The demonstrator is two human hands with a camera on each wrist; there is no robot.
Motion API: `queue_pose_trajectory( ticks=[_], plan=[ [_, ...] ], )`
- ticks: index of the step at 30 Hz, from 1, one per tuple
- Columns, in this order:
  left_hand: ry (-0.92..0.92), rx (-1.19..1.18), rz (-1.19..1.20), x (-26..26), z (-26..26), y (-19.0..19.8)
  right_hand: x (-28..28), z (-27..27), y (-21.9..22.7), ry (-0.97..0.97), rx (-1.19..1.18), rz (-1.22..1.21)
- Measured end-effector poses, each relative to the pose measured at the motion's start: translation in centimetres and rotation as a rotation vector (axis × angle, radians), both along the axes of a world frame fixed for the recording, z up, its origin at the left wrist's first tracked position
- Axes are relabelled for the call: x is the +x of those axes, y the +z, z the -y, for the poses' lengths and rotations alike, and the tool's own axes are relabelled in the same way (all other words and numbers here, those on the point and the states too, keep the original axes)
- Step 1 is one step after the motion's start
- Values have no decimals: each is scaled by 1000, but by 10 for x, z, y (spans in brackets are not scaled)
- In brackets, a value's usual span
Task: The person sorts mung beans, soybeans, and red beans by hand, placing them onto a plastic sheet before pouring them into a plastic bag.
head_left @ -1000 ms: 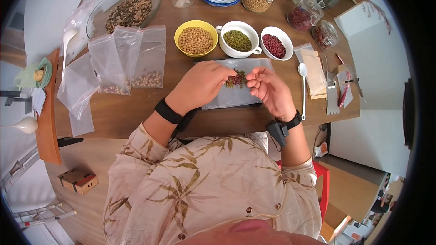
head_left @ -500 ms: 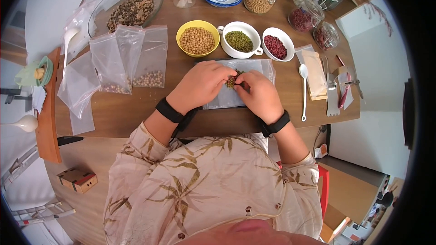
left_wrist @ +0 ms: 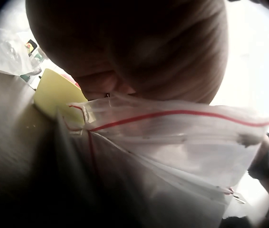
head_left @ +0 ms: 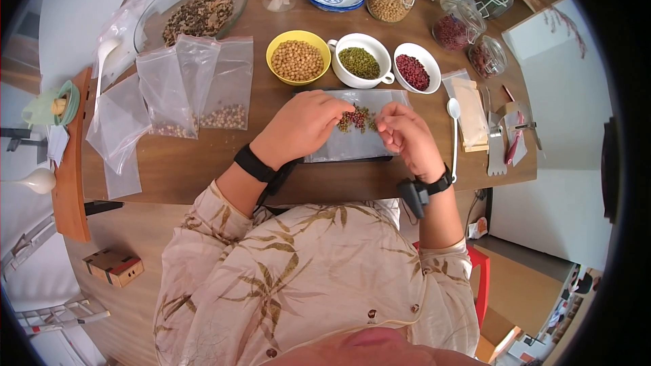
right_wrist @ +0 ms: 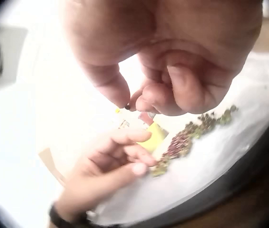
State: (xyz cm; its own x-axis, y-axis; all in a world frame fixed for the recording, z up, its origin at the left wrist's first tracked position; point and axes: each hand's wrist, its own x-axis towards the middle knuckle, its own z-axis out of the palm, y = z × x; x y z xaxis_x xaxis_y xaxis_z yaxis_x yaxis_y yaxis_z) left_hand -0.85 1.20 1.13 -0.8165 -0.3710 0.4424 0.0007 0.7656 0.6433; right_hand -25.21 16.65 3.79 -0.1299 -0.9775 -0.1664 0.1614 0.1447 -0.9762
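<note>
Fingers of the left hand [head_left: 304, 125] are curving loosely over the flat bag's [head_left: 349, 148] left side, thumb standing apart from them, tips hanging close to the mixed beans [head_left: 354, 120]. Those beans, red and green, are lying in a loose heap near the flat bag's middle. Right hand [head_left: 408, 134] is hovering above the flat bag's right side; thumb and forefinger are pinching one dark bean [right_wrist: 127, 107], remaining fingers curling toward the palm.

Around the flat bag, left to right: left spoon [head_left: 100, 71] lying well off to its left; filled bags [head_left: 225, 118] lying nearer on that side, beans gathering at their bottoms; yellow bowl [head_left: 298, 35] standing just beyond its left part, holding chickpeas; white pot [head_left: 369, 41] standing behind its middle, holding green beans; oval bowl [head_left: 417, 49] standing beyond its right corner, holding red beans; right spoon [head_left: 454, 142] lying to its right; packet [head_left: 465, 108] lying farther right; scraper [head_left: 497, 149] lying rightmost of these.
</note>
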Motion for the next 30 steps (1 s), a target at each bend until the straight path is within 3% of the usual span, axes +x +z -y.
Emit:
queue_pose_trajectory(
  ticks=[1,6,8,9,11,19,22,24,25,27,30],
  plan=[
    [-3,4,2,-1,-1,1,-4,-4,7,26,119,436],
    [-1,-11,14,-3,-2,0,8,-5,-7,-9,66,595],
    [10,-17,17,-3,-2,-1,19,-1,-17,-51,-44,-227],
    [10,-14,2,-3,-2,-1,23,-1,-16,-51,-46,-225],
    [9,-14,-14,-4,-1,-2,33,0,-7,-38,-41,-886],
    [5,-6,-10,-3,0,-4,41,7,-13,-52,-202,-1065],
    [-4,32,7,-1,1,-1,32,6,-9,-57,-88,-870],
    [7,24,12,0,0,1,13,4,-9,-77,129,-155],
    [13,15,18,-1,-1,1,10,2,-5,-76,130,-156],
    [11,9,1,-2,-1,-1,7,-2,5,-32,86,562],
    [3,0,-6,-4,-1,-1,0,-2,-2,-38,101,477]
  ],
)
